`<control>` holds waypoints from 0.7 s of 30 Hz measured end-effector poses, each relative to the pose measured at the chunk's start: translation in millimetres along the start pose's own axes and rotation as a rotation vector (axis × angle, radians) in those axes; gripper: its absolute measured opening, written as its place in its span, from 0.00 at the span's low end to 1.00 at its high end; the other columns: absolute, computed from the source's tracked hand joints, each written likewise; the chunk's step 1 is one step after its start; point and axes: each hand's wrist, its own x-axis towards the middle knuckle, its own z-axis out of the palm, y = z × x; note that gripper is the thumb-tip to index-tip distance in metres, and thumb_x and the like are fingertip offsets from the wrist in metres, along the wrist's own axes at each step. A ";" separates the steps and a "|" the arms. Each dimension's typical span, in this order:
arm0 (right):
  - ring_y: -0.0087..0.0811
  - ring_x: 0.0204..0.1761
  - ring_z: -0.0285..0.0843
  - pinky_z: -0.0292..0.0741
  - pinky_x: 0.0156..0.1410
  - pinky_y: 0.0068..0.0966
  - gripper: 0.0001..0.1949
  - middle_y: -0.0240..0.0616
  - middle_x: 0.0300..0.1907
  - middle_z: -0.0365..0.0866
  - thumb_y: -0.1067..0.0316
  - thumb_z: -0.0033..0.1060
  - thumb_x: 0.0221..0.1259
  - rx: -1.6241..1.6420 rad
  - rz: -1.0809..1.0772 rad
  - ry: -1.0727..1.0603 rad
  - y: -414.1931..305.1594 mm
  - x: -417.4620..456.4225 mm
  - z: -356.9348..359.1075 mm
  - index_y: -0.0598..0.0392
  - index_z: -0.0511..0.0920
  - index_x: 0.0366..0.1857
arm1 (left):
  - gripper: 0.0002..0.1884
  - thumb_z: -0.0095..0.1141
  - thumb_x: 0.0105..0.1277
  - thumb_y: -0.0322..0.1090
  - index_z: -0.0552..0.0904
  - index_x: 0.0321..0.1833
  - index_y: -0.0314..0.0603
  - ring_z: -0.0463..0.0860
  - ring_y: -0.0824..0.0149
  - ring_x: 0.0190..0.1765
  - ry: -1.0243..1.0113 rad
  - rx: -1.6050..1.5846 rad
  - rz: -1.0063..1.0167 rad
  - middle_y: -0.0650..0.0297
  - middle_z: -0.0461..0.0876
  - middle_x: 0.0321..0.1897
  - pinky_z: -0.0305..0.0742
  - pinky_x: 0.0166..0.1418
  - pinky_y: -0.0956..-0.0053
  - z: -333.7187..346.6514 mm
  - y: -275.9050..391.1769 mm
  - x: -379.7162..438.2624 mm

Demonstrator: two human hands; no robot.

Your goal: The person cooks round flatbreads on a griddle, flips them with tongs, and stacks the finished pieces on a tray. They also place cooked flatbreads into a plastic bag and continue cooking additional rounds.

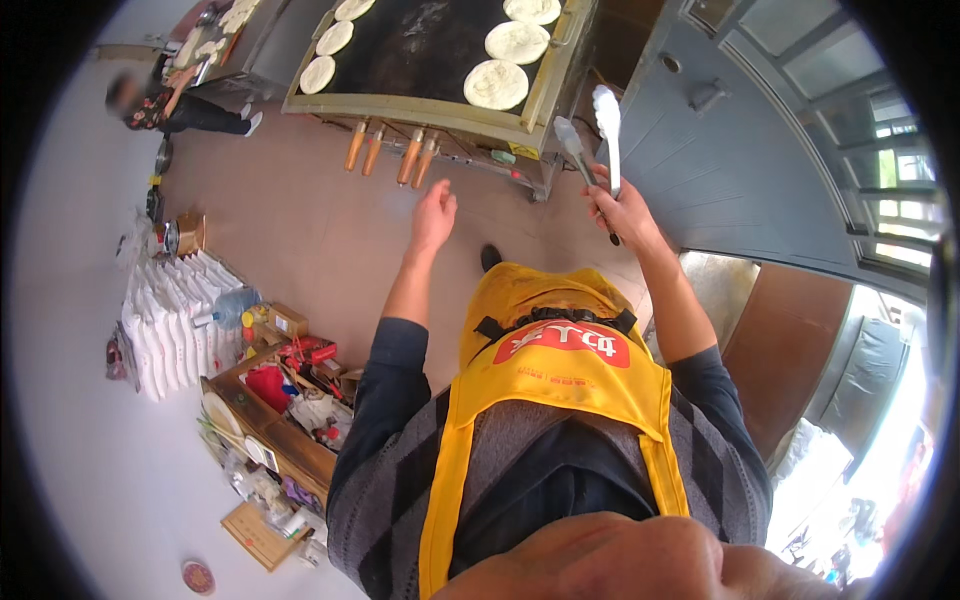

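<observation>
My right hand (621, 211) grips a pair of metal tongs (611, 135), whose scalloped tips stand apart and point away from me. Those tips are just right of a large griddle (420, 52) with a dark plate. Nothing shows in my left hand (435, 214), its fingers loosely bent, in front of the griddle's near side. Three round flatbreads (496, 84) lie along the right edge of the plate. Three smaller ones (318, 74) line the left edge. Several wooden handles (410, 157) stick out below the griddle's front edge, close to my left hand.
A grey metal door or panel (720, 165) rises at right. A person (180, 105) stands at a worktable (217, 45) bearing dough pieces, far left. Stacked white sacks (180, 322), a water jug (236, 307) and a cluttered wooden table (300, 435) are to my left.
</observation>
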 end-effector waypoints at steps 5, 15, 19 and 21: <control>0.18 0.27 0.72 0.70 0.30 0.18 0.25 0.32 0.37 0.82 0.64 0.55 0.72 -0.183 0.043 0.041 -23.3 50.3 23.0 0.59 0.69 0.70 | 0.19 0.62 0.68 0.33 0.79 0.61 0.37 0.81 0.52 0.57 0.044 0.073 0.373 0.50 0.82 0.54 0.77 0.61 0.60 -6.6 45.6 132.0; 0.42 0.31 0.82 0.77 0.41 0.37 0.16 0.49 0.29 0.83 0.57 0.59 0.64 -0.458 0.203 0.226 -68.6 71.5 76.7 0.61 0.80 0.45 | 0.27 0.71 0.57 0.36 0.78 0.58 0.30 0.72 0.44 0.67 -0.154 0.003 0.832 0.46 0.76 0.61 0.68 0.72 0.53 28.6 54.5 237.4; 0.60 0.42 0.81 0.76 0.49 0.45 0.16 0.60 0.36 0.84 0.57 0.57 0.64 -0.649 0.179 0.229 -95.2 87.4 96.1 0.62 0.81 0.42 | 0.30 0.72 0.57 0.39 0.77 0.60 0.31 0.66 0.41 0.73 -0.199 0.005 0.906 0.45 0.72 0.64 0.61 0.77 0.47 31.7 47.1 241.6; 0.53 0.38 0.80 0.75 0.47 0.43 0.16 0.56 0.33 0.83 0.57 0.57 0.65 -0.720 0.208 0.228 -91.6 99.2 98.5 0.60 0.81 0.44 | 0.31 0.71 0.57 0.39 0.76 0.61 0.31 0.65 0.41 0.73 -0.208 0.002 0.912 0.45 0.71 0.65 0.60 0.77 0.46 35.1 44.5 240.2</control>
